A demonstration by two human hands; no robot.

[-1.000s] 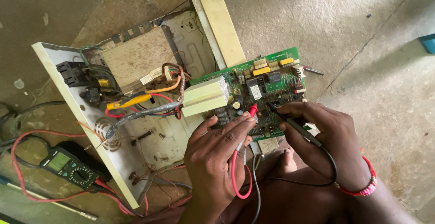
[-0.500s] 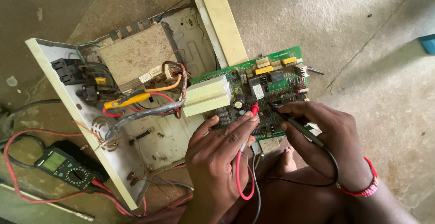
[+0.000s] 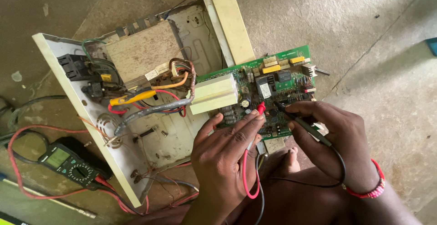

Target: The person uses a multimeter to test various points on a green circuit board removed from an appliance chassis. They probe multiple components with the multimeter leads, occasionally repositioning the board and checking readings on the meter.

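Note:
A green circuit board lies beside an opened white metal chassis holding a large transformer and bundled wires. My left hand pinches a red test probe, its tip touching the board near a small capacitor. My right hand grips a black test probe whose tip rests on the board just right of the red one. Red and black leads loop down between my hands. A pink bead bracelet sits on my right wrist.
A dark multimeter with a green screen lies on the concrete floor at the lower left, its red lead curling around it. A cream cover strip leans behind the chassis. My knee and foot are under the board.
The view has shifted slightly, so the chassis and meter sit a little further right in frame. Both hands keep their probes on the same spot of the board.

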